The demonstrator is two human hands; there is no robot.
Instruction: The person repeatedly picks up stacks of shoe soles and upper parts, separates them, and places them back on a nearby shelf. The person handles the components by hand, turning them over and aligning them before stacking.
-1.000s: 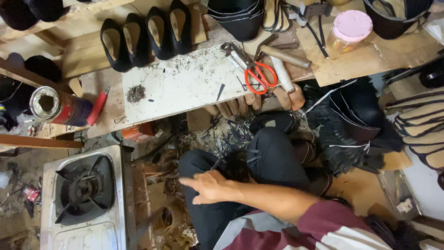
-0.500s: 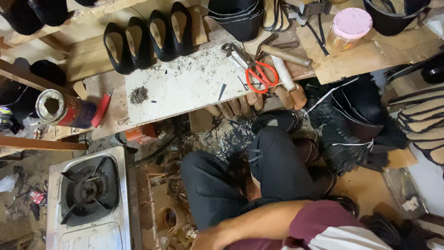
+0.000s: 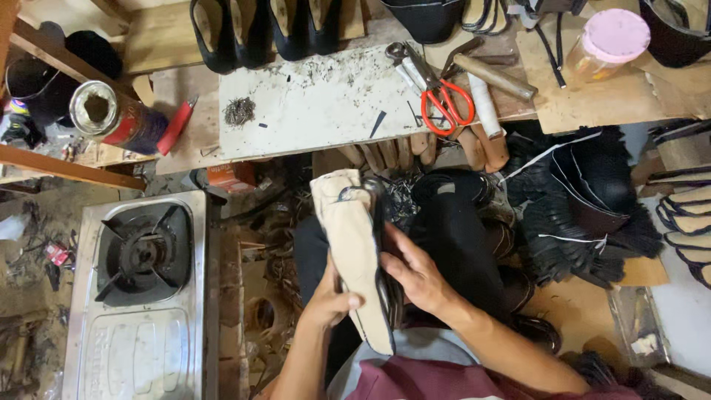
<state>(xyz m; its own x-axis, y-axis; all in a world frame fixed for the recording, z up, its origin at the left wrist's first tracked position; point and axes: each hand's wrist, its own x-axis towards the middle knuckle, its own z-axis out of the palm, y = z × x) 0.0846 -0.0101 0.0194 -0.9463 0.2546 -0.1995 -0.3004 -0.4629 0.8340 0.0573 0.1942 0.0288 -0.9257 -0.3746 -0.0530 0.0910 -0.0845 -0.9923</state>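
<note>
Over my lap I hold an unfinished shoe (image 3: 355, 252), sole side up, with a beige insole and black upper material around its edge. My left hand (image 3: 329, 298) grips it from the left near the heel end. My right hand (image 3: 416, 275) holds its right side, fingers on the black upper. In front of me lies a white work board (image 3: 318, 100) with a small pile of nails (image 3: 238, 111). Red-handled scissors (image 3: 444, 105) and a wooden-handled hammer (image 3: 495, 75) rest at the board's right end.
A steel gas stove (image 3: 141, 296) stands on the floor at left. An open tin can (image 3: 111, 117) lies on the bench at left. Black shoes on lasts (image 3: 266, 26) line the back. A pink-lidded jar (image 3: 607, 43) stands at back right; black shoe uppers (image 3: 585, 200) are piled right.
A second ago only my right hand showed, open over my knees. Now both hands have come up holding the beige-soled shoe over my lap, and the view has dipped lower.
</note>
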